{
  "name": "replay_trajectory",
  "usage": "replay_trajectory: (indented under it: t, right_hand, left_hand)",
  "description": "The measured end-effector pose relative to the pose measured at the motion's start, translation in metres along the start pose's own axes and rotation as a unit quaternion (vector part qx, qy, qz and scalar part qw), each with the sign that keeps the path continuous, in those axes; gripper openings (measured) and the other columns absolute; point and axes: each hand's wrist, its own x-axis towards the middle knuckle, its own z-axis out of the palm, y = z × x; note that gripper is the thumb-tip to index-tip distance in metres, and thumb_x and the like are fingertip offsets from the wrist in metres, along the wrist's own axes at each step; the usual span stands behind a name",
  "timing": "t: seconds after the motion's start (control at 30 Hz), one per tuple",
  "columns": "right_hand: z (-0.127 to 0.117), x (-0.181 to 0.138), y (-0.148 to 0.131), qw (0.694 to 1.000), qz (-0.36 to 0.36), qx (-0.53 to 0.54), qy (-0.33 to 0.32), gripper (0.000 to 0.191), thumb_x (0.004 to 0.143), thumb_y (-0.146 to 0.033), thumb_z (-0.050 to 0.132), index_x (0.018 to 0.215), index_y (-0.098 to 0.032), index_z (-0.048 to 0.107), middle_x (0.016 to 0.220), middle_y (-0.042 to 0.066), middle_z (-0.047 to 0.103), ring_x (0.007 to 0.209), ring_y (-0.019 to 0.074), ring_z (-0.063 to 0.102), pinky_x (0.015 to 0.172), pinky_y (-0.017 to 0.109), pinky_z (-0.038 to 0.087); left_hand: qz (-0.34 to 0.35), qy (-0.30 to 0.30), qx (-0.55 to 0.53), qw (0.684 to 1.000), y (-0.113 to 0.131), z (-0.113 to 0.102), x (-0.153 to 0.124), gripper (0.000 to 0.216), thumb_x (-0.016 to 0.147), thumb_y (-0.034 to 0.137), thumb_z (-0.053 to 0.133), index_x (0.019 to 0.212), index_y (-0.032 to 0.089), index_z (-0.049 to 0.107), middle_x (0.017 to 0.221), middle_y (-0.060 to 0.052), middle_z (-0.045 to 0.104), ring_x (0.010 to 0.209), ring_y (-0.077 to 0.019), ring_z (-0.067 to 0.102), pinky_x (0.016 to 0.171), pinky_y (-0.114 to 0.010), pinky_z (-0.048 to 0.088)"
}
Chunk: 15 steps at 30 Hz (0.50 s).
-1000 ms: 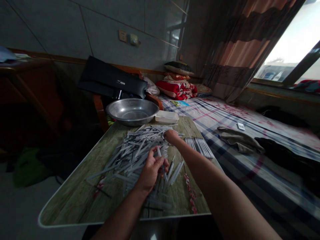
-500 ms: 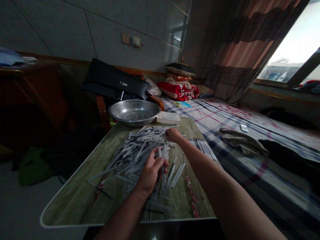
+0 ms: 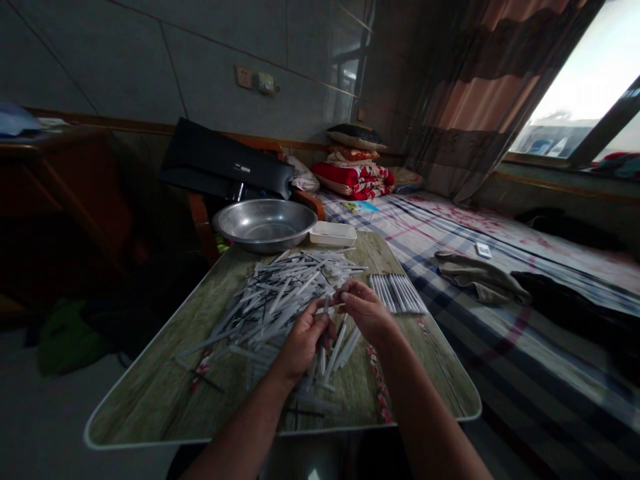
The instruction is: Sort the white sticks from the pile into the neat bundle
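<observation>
My left hand (image 3: 309,337) is closed around a slim translucent plastic tube (image 3: 327,304), which stands roughly upright between the fingers. Just to its right, my right hand (image 3: 364,308) pinches at the tube's top end; a small dark bit shows at those fingertips, too small to name. Beneath and beyond both hands spreads a loose pile of similar whitish tubes (image 3: 280,293), some with dark lengths among them. A few tubes (image 3: 349,348) lie apart, close below my right hand. Beyond my right wrist, several tubes lie side by side in a neat row (image 3: 397,293).
The wood-patterned table (image 3: 150,393) has a pale rim. At its far end are a wide metal basin (image 3: 265,227) and a shallow white plastic box (image 3: 333,233). A bed with a checked sheet (image 3: 450,347) adjoins on the right. Behind the basin leans a black monitor (image 3: 225,163).
My right hand has come back from the far right side of the pile to meet my left hand at the tube's top. The row of tubes is now more exposed. The view has shifted slightly.
</observation>
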Motion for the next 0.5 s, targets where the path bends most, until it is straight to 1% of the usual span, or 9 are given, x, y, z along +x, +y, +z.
replay_trajectory:
  t: [0.07,0.13,0.27,0.4,0.5]
  right_hand:
    - [0.002,-0.001,0.005,1.0,0.003,0.025,0.0,0.031,0.064,-0.035,0.079,0.08,-0.02,0.057,0.08,0.001,0.064,0.071,0.0142,0.06,0.06,0.024,0.047]
    - [0.003,-0.001,0.009,0.999,-0.002,0.041,0.003,0.03,0.065,-0.034,0.079,0.082,-0.021,0.057,0.08,0.0,0.064,0.068,0.0129,0.059,0.058,0.023,0.046]
    - [0.005,0.0,0.014,0.999,-0.009,0.05,0.003,0.028,0.067,-0.033,0.079,0.082,-0.021,0.059,0.077,-0.001,0.063,0.063,0.0115,0.056,0.057,0.023,0.046]
    - [0.005,-0.002,0.01,0.998,0.001,0.057,-0.015,0.028,0.066,-0.032,0.08,0.082,-0.02,0.059,0.076,0.0,0.064,0.063,0.0116,0.057,0.058,0.024,0.048]
    - [0.004,-0.004,0.005,0.998,0.02,0.05,-0.016,0.029,0.065,-0.032,0.08,0.081,-0.021,0.059,0.077,0.0,0.064,0.063,0.0118,0.057,0.058,0.024,0.048]
  left_hand:
    - [0.008,-0.012,0.013,1.0,-0.001,0.001,0.0,0.042,0.086,0.045,0.054,0.117,0.015,0.053,0.059,0.003,0.057,0.049,-0.0097,0.045,0.052,-0.022,0.036]
    - [0.009,-0.02,0.022,1.0,-0.003,0.001,0.0,0.042,0.087,0.045,0.054,0.117,0.016,0.053,0.058,0.004,0.055,0.048,-0.0095,0.043,0.051,-0.022,0.035]
    - [0.0,-0.028,0.024,0.999,-0.005,0.001,-0.001,0.042,0.085,0.047,0.056,0.115,0.017,0.055,0.057,0.005,0.053,0.047,-0.009,0.041,0.048,-0.021,0.031]
    - [0.0,-0.029,0.02,0.999,-0.005,0.0,0.0,0.041,0.085,0.047,0.057,0.112,0.017,0.057,0.057,0.004,0.053,0.047,-0.0086,0.041,0.048,-0.02,0.031]
    - [-0.002,-0.029,0.018,0.999,-0.004,0.0,0.0,0.04,0.084,0.048,0.058,0.11,0.016,0.059,0.057,0.004,0.053,0.046,-0.0082,0.039,0.047,-0.02,0.031]
